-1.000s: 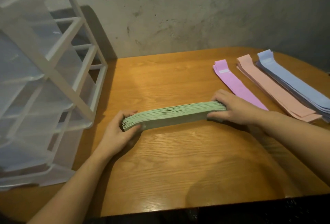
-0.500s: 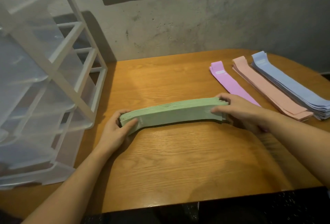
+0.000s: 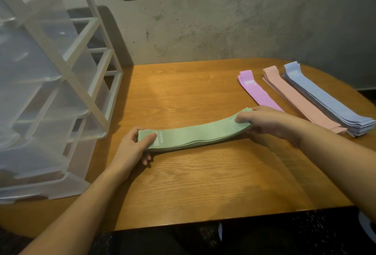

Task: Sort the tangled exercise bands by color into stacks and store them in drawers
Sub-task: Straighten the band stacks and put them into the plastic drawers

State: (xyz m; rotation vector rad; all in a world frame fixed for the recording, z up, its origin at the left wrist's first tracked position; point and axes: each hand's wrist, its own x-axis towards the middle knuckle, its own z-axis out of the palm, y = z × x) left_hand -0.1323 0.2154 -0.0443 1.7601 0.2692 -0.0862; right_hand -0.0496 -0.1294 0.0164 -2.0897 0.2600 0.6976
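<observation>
We see a table (image 3: 183,189) of orange-brown wood with a fine grain and a rounded far edge, its near edge over a dark floor; above it we hold a green stack (image 3: 195,133) of flat, matte bands, long and thin-layered, bowed slightly upward toward the right; our left hand (image 3: 132,149) grips its left end, thumb on top and fingers curled beneath; our right hand (image 3: 264,121) pinches the right end, fingers over the top; the stack spans between both hands. Farther right lie three flat stacks side by side on the table: purple (image 3: 256,90), peach (image 3: 295,98), blue (image 3: 325,100), the blue visibly many-layered. At left stands a white-framed drawer unit (image 3: 67,75) with frosted translucent drawers; behind all rises a rough, stained grey wall (image 3: 223,31).
</observation>
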